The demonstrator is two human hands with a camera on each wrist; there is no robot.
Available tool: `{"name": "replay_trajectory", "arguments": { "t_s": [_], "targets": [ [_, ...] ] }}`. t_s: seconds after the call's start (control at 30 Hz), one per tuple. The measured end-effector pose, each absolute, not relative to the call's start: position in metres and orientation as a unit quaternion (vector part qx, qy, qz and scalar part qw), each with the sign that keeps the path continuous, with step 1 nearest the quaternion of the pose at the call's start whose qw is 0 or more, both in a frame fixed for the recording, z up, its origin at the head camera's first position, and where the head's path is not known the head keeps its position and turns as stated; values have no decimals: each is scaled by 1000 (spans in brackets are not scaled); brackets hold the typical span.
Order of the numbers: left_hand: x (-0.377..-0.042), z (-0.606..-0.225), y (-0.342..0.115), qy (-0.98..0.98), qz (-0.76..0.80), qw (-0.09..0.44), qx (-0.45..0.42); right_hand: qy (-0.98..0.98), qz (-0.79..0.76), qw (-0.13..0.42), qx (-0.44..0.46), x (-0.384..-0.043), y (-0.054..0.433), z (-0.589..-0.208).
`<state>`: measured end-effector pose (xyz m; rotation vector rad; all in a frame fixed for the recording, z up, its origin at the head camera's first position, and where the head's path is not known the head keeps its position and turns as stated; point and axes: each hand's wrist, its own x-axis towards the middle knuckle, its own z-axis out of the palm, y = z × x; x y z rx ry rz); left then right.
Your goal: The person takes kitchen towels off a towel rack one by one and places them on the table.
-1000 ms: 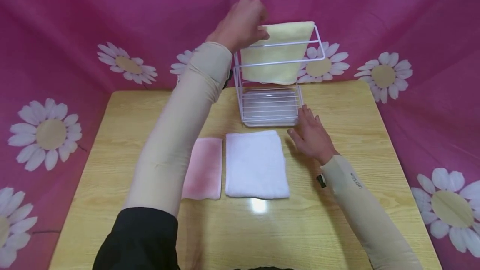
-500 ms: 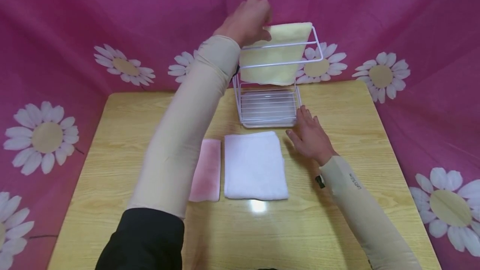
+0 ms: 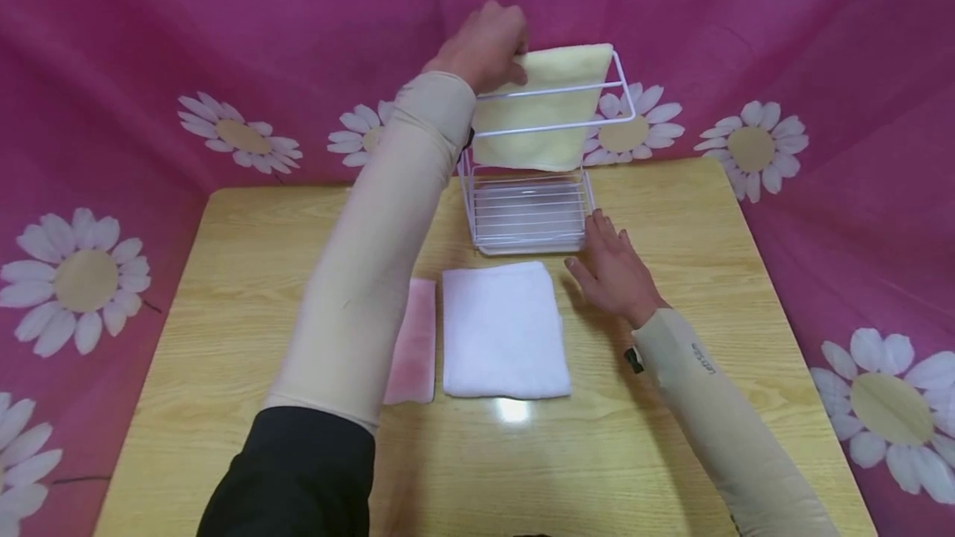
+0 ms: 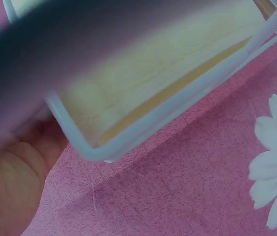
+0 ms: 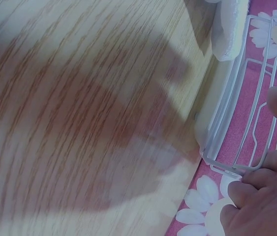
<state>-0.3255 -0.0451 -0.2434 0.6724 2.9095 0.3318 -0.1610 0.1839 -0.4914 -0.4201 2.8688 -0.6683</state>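
A pale yellow towel [image 3: 540, 135] hangs over the top rear bar of a white wire rack [image 3: 531, 214] at the back of the table. My left hand [image 3: 485, 46] is at the towel's upper left part, its fingers and thumb bent around the top edge and pinching the cloth there. In the left wrist view, the same towel [image 4: 163, 64] drapes within the white bar's rounded corner, and the fingertips are hidden. Low at the rack's right side, my right hand [image 3: 618, 276] rests with fingers extended, the fingertips against the frame.
A folded white towel [image 3: 506, 330] lies flat in front of the rack. Left of it, a pink towel [image 3: 416, 342] is partly covered by my left forearm. Behind the wooden table [image 3: 716, 239] hangs a magenta flowered cloth [image 3: 298, 15].
My left hand has shifted slightly to the right along the rack's top bar. My right hand stays at the rack's side, and the view has drifted a little.
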Motion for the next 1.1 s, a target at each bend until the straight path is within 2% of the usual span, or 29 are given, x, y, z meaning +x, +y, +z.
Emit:
{"name": "replay_trajectory", "arguments": {
  "t_s": [0.33,0.93,1.1],
  "targets": [
    [-326,-244,-46,967,110,63,223,963,-215,88,-136,-163,183,-490],
    [-322,-244,-60,967,121,-3,224,963,-215,93,-135,-161,178,-489],
    [-321,-240,-61,968,130,-7,213,963,-217,95,-128,-161,176,-488]
  ]
}}
